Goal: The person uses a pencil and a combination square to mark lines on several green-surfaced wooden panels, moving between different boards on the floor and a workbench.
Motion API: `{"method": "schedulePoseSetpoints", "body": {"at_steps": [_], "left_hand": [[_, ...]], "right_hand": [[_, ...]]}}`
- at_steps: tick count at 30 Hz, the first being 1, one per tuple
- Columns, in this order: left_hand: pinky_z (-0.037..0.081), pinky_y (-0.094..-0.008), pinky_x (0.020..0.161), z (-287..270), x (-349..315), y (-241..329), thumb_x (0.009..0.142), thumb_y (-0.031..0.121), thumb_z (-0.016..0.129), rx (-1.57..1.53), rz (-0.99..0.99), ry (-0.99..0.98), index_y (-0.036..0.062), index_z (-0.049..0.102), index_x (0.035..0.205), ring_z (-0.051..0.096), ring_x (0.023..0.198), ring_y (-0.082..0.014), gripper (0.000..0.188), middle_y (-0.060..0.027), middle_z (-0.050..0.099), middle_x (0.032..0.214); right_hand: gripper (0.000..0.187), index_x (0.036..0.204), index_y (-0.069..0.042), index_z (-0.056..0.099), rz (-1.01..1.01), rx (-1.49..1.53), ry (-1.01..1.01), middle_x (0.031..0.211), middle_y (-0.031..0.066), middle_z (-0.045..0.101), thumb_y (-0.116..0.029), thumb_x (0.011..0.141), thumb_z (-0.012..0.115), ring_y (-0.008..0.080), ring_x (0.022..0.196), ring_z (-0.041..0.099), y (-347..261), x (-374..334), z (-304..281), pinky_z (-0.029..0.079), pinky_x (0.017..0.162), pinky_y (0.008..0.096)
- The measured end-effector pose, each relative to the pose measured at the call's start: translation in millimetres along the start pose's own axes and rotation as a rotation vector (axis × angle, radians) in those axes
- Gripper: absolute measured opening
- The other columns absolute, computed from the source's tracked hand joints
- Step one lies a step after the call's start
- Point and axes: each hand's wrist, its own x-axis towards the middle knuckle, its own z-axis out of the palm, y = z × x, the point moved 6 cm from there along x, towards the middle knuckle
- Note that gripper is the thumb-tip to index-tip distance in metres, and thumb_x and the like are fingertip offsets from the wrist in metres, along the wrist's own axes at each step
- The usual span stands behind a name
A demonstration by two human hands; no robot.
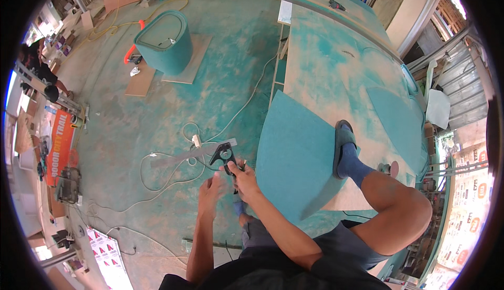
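My right hand [244, 178] is closed round the black handle of a tool with a flat, straight grey blade [181, 157]. A round metallic part sits on its black head [226, 154]; its exact kind I cannot make out. Just left of it my left hand [210, 189] is raised, slightly blurred, fingers apart, with nothing seen in it. Beneath the blade, a pale cable with a white plug or connector [196, 140] loops over the floor. To the right, my sandalled foot [345, 145] rests by a teal curved-edge panel [294, 143] on the low worktable [320, 54].
A teal drum-like piece [167, 48] stands on boards further off, beside an orange-handled tool [130, 54]. Another teal panel [396, 119] lies on the table's right. A power tool [336, 5] rests at the back. Another person [42, 64] is at far left, near an orange banner [59, 145].
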Motion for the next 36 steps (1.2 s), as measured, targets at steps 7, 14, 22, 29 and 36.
{"method": "schedulePoseSetpoints", "body": {"at_steps": [7, 14, 22, 29, 36], "left_hand": [[0.051, -0.029, 0.076, 136.6, 94.7, 50.8, 0.097, 0.023, 0.066, -0.465, 0.168, -0.298, 0.001, 0.062, 0.112, 0.062, 0.091, -0.0143, 0.027, -0.0056, 0.066, 0.1], [0.054, -0.0291, 0.067, 220.0, 211.8, 78.4, 0.092, 0.016, 0.072, -0.228, 0.218, -0.284, 0.0, 0.064, 0.107, 0.068, 0.081, -0.016, 0.023, -0.0097, 0.071, 0.094], [0.05, -0.0276, 0.062, 296.4, 291.0, 103.1, 0.09, 0.014, 0.072, 0.103, 0.19, -0.408, 0.0013, 0.067, 0.102, 0.064, 0.075, -0.0122, 0.018, -0.0069, 0.071, 0.09], [0.048, -0.0282, 0.063, 298.5, 301.0, 94.8, 0.089, 0.014, 0.071, 0.247, 0.23, -0.346, 0.0001, 0.068, 0.095, 0.059, 0.071, -0.0107, 0.015, -0.0047, 0.07, 0.086], [0.047, -0.026, 0.062, 306.7, 274.7, 116.3, 0.092, 0.014, 0.07, 0.38, 0.286, -0.307, 0.0008, 0.067, 0.092, 0.061, 0.07, -0.0095, 0.014, -0.0041, 0.069, 0.081]], "right_hand": [[0.022, 0.105, -0.01, 0.063, -0.219, -0.092, 0.121, 0.068, -0.0071, 0.054, -0.025, 0.093, 0.071, 0.0031, 0.051, 0.039, -56.1, 50.3, -48.2, 0.029, 0.044, 0.0229], [0.027, 0.112, -0.007, 0.066, -0.187, -0.31, 0.261, 0.078, -0.0032, 0.058, -0.027, 0.094, 0.066, 0.0048, 0.059, 0.044, -126.0, 92.0, -120.0, 0.035, 0.049, 0.024], [0.044, 0.108, 0.006, 0.067, -0.1, 0.393, 0.26, 0.085, 0.007, 0.065, -0.03, 0.101, 0.041, 0.0121, 0.062, 0.047, -174.8, 91.8, -207.1, 0.043, 0.056, 0.0314], [0.048, 0.107, 0.006, 0.067, -0.309, 0.305, 0.192, 0.085, 0.0092, 0.067, -0.033, 0.106, 0.039, 0.016, 0.072, 0.06, -160.3, 108.2, -245.7, 0.051, 0.067, 0.0304], [0.03, 0.121, 0.003, 0.064, -0.577, -0.127, 0.341, 0.104, 0.0096, 0.071, -0.02, 0.103, 0.057, 0.0138, 0.092, 0.065, -204.4, 137.3, -208.5, 0.052, 0.079, 0.0273]]}}
